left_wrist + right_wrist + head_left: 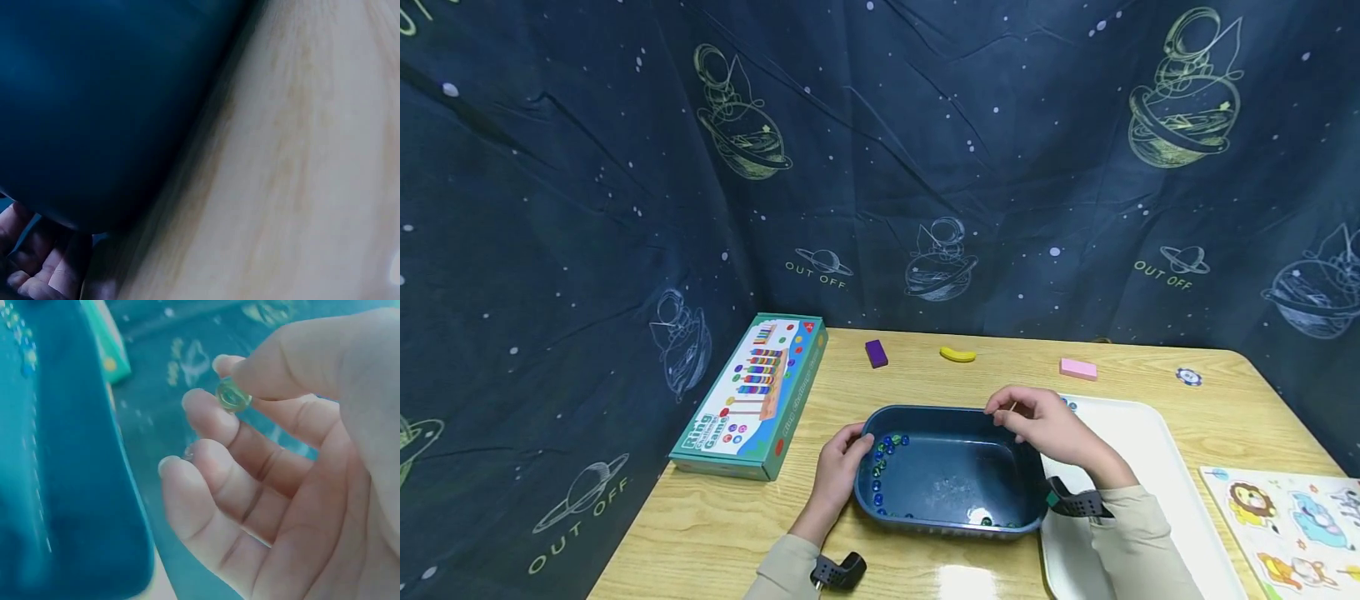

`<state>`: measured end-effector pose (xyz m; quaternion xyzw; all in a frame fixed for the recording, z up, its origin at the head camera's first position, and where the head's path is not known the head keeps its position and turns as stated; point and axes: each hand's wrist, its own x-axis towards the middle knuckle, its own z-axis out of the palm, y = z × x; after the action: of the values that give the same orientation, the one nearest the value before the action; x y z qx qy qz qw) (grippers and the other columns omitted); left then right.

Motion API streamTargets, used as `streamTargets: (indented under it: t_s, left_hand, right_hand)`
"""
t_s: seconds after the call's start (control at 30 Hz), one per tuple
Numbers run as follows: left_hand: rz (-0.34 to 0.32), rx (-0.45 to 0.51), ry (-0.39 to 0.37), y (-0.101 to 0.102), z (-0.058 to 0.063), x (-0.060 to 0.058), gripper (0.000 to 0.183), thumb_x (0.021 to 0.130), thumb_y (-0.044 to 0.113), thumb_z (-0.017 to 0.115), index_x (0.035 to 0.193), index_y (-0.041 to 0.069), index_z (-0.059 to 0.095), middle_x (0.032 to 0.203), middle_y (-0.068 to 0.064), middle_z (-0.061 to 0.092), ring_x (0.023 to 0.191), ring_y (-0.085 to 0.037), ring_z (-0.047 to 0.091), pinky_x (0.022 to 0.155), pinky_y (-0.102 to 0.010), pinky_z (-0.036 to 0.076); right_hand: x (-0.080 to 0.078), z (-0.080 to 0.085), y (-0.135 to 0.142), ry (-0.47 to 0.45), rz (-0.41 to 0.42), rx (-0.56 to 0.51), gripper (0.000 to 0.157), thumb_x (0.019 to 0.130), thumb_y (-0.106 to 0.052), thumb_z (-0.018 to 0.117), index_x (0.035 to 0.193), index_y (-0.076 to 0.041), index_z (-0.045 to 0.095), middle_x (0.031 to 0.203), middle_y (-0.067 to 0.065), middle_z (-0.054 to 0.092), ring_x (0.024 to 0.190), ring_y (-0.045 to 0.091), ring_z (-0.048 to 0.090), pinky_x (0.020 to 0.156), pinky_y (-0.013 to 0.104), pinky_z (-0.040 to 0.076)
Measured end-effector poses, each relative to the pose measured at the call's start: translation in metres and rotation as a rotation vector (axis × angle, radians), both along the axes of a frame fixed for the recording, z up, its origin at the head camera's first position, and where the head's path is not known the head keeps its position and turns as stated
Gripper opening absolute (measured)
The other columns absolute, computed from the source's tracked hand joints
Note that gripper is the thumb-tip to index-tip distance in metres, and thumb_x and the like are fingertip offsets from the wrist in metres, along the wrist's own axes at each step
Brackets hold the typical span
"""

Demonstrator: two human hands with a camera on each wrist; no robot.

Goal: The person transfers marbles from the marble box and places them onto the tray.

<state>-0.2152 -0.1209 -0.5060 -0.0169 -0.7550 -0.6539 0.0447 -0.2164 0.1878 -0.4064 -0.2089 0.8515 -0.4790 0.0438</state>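
A dark blue basin (955,467) stands at the front of the table, several blue and green marbles (877,475) lying along its left side and front edge. At its left end my left hand (835,471) grips the rim, thumb on top and fingers outside; the left wrist view shows those fingers (56,262) against the basin's outer wall. Over the back right corner of the basin, my right hand (1045,425) pinches a greenish clear marble (232,395) between thumb and fingers. Its other fingers are loosely bent.
A white tray (1150,475) sits right of the basin, with a few marbles (1069,404) in its far left corner. A ring game box (752,392) lies at left. Behind are a purple block (876,353), yellow banana (957,355), pink block (1078,369) and poker chip (1189,377). An animal puzzle board (1285,517) lies right.
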Motion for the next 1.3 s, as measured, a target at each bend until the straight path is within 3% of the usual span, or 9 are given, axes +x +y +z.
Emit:
streamTargets:
  t_s: [0.23,0.47,0.87,1.1,1.3]
  left_hand:
    - [0.007,0.009,-0.007,0.000,0.000,0.000,0.024,0.088,0.025,0.058,0.105,0.010,0.064,0.100,-0.007,0.064,0.090,-0.015,0.056,0.080,-0.025,0.042]
    - [-0.001,0.006,-0.011,0.001,0.000,0.000,0.024,0.088,0.025,0.058,0.106,0.010,0.064,0.101,-0.007,0.064,0.092,-0.016,0.056,0.081,-0.025,0.043]
    - [0.016,-0.004,-0.016,0.001,0.001,0.000,0.023,0.089,0.025,0.058,0.105,0.011,0.064,0.102,-0.008,0.064,0.091,-0.017,0.055,0.082,-0.027,0.042]
    - [0.011,-0.002,-0.016,0.000,-0.001,-0.001,0.024,0.089,0.026,0.058,0.105,0.010,0.064,0.102,-0.009,0.064,0.090,-0.016,0.056,0.081,-0.025,0.043]
    - [0.012,-0.004,-0.012,0.001,0.001,0.000,0.024,0.088,0.026,0.058,0.105,0.010,0.065,0.100,-0.010,0.064,0.089,-0.016,0.056,0.080,-0.025,0.043]
  right_hand:
    - [0.005,-0.012,0.047,0.000,-0.152,-0.036,0.020,0.091,-0.020,0.054,0.104,-0.005,0.060,0.094,0.015,0.061,0.077,0.018,0.057,0.059,0.033,0.049]
    - [0.007,-0.032,0.081,-0.047,-0.312,0.053,0.025,0.093,-0.022,0.051,0.109,-0.004,0.057,0.094,0.017,0.060,0.071,0.021,0.055,0.059,0.032,0.049]
    - [-0.006,-0.071,0.095,-0.133,-0.491,0.201,0.020,0.088,-0.019,0.056,0.103,-0.005,0.059,0.082,0.007,0.058,0.063,0.016,0.053,0.050,0.025,0.044]
    - [-0.010,-0.083,0.095,0.000,-0.575,0.314,0.018,0.086,-0.024,0.060,0.097,-0.010,0.064,0.080,0.004,0.060,0.067,0.017,0.047,0.059,0.028,0.035]
    - [-0.011,-0.088,0.094,0.071,-0.593,0.332,0.014,0.085,-0.020,0.061,0.095,-0.012,0.065,0.079,0.003,0.060,0.067,0.018,0.046,0.059,0.029,0.033]
